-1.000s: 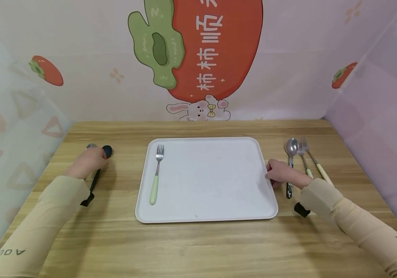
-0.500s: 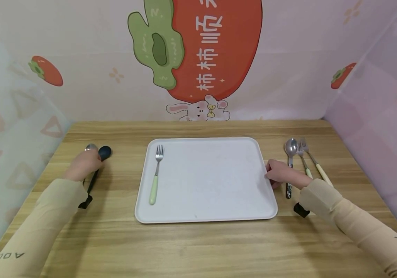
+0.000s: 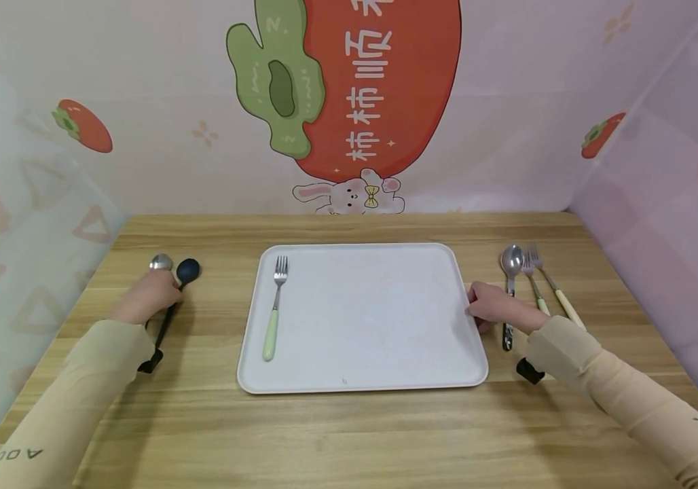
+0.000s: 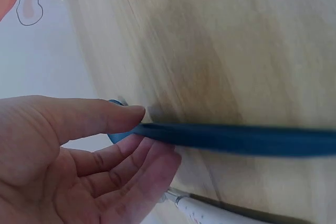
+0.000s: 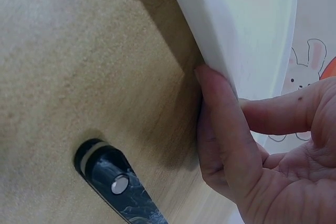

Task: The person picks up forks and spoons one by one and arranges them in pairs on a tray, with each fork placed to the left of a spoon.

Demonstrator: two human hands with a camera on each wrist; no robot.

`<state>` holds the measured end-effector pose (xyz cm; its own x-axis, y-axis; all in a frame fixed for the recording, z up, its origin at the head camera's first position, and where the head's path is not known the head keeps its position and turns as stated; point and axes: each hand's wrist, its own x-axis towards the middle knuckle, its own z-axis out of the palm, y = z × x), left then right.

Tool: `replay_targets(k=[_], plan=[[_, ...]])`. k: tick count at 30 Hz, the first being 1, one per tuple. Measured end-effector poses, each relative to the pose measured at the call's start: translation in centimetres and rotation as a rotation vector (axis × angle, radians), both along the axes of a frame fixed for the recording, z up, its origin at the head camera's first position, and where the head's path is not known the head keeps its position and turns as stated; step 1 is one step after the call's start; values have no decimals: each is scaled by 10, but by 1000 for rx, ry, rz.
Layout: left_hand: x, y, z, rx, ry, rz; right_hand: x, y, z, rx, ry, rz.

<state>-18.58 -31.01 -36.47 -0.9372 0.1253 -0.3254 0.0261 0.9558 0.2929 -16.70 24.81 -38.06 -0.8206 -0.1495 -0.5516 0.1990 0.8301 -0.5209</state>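
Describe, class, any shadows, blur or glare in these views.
Head: soft shadow beside the left sleeve on the wooden table; left wrist: the dark spoon blurs toward the picture's right edge, broad shadow above it; right wrist: white tray looks washed out, shadow along its rim.

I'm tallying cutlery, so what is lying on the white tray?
One fork with a pale green handle lies near the left side of the white tray. The right hand covers a little of the right rim.
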Motion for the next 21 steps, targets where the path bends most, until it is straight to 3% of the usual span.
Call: replay_targets(k=[5, 9, 21], plan=[[-1, 4, -3, 35, -53, -35, 0, 1, -2, 0, -1, 3], [-1, 11, -4, 74, -104, -14, -1, 1, -3, 2, -3, 2], [0, 44, 6, 87, -79, -31, -1, 1, -2, 6, -8, -4]])
